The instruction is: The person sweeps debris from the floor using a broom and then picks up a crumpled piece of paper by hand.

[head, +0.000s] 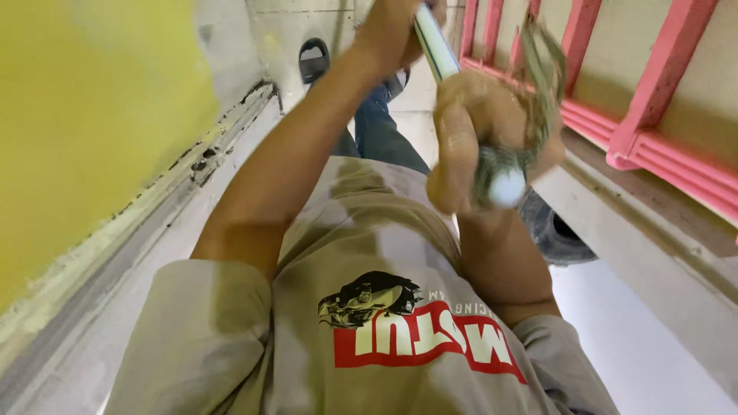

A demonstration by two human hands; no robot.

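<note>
A pale, slim tube (pixel 435 40) runs between both hands, close before the chest; the right hand (pixel 483 132) has its fingers closed round a blurred, white-tipped handle, seemingly a brush; the left hand (pixel 393 31) clasps the tube's far end, steadying it; a pink frame (pixel 653 107) stands beside; a yellow wall (pixel 92 115) opposite.
</note>
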